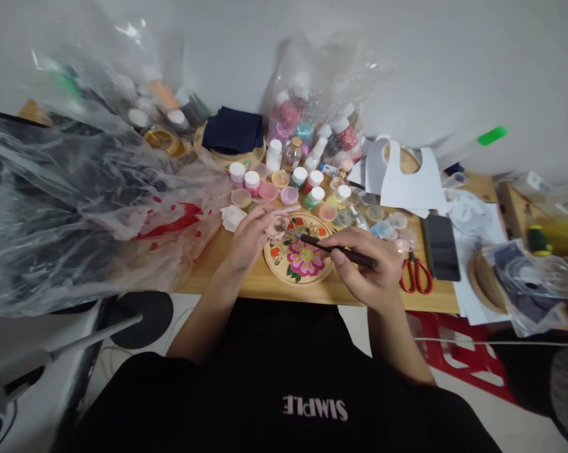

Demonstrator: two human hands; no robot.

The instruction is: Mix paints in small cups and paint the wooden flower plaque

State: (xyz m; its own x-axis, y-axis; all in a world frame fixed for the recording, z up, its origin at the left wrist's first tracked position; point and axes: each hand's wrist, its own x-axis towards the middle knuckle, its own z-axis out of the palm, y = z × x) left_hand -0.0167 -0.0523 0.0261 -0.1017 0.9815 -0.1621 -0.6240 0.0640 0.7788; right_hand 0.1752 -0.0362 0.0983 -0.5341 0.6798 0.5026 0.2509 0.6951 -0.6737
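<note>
My left hand (252, 238) is closed on a small clear cup (277, 228) above the left edge of a round wooden board (273, 272). In my right hand (366, 264) is a dark-handled tool (343, 250) with a thin metal tip, gripped like a pen. Its tip reaches the cup; what is on the tip is too small to tell. Painted on the board are a pink flower (306, 257) with a yellow centre, orange blossoms and green leaves. Just left of the cup hand lies a crumpled white tissue (233, 218).
Behind the board stand several white-capped jars (315, 197) and small open cups (289, 195). Red-handled scissors (415, 275) and a phone (443, 247) lie to the right. A large plastic sheet (99, 220) with red stains covers the left side. White paper (411, 182) lies behind right.
</note>
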